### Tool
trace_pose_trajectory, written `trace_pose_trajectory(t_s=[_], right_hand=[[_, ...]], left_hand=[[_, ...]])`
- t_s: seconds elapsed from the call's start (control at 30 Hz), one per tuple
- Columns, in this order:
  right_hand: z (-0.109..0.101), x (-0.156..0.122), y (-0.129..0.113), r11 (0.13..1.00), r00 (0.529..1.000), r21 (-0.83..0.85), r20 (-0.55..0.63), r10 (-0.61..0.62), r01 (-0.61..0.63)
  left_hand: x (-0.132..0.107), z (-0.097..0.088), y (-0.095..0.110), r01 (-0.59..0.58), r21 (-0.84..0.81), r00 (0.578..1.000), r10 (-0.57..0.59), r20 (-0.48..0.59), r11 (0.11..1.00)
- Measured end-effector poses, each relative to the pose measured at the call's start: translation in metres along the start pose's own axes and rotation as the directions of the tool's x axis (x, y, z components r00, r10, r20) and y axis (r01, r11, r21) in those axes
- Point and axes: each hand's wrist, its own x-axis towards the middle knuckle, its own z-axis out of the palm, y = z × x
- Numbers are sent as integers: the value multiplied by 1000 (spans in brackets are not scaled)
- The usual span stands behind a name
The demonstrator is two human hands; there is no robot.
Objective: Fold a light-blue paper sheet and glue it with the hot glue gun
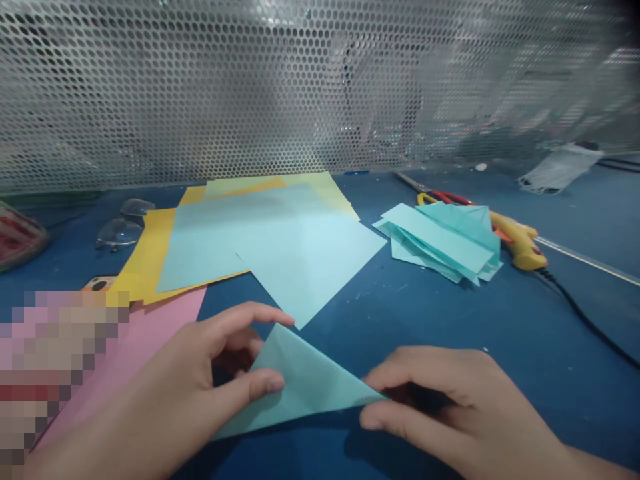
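A light teal sheet of paper, folded into a triangle point(315, 380), is held between my two hands above the blue table. My left hand point(215, 373) grips its left part, with the thumb lying on the near face and the index finger at the top corner. Some of the left fingers are hidden behind the paper. On the other side, my right hand point(450, 400) pinches the narrow right tip between thumb and fingers. Just beyond the triangle lie flat light blue sheets point(280, 240). A pile of folded teal papers point(440, 240) rests farther back on the right.
Yellow sheets point(133, 260) and a pink sheet point(170, 327) lie at left, near eyeglasses point(120, 230). Behind the folded pile are scissors point(450, 197); a yellow glue gun point(523, 247) with a black cord sits beside it. A perforated metal panel point(225, 87) bounds the back.
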Motion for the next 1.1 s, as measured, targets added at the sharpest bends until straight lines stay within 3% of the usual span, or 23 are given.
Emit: trace_pose_trajectory(t_s=[0.2, 0.3, 0.47, 0.6, 0.83, 0.97, 1.1], right_hand=[[1, 2, 0, 999, 999, 26, -1, 44, -44], [2, 4, 0, 988, 992, 102, -34, 119, -115], [1, 7, -6, 911, 939, 240, 11, 344, -337], [1, 9, -13, 840, 897, 357, -15, 443, -409], [-2, 11, -10, 835, 915, 387, 65, 399, -392], [-1, 9, -10, 869, 925, 326, 52, 378, -373], [1, 5, -11, 905, 930, 228, 9, 367, -360]], left_hand=[[1, 0, 3, 38, -77, 999, -36, 28, 996], [-2, 2, 2, -14, -81, 999, 10, -46, 997], [-2, 5, 8, -113, -134, 990, 101, -98, 985], [-3, 6, 11, -146, -93, 984, 134, -121, 985], [0, 11, 20, -20, 56, 985, 29, -171, 998], [8, 12, 29, -24, 112, 978, 46, -202, 993], [5, 9, 26, -21, 102, 979, 41, -198, 995]])
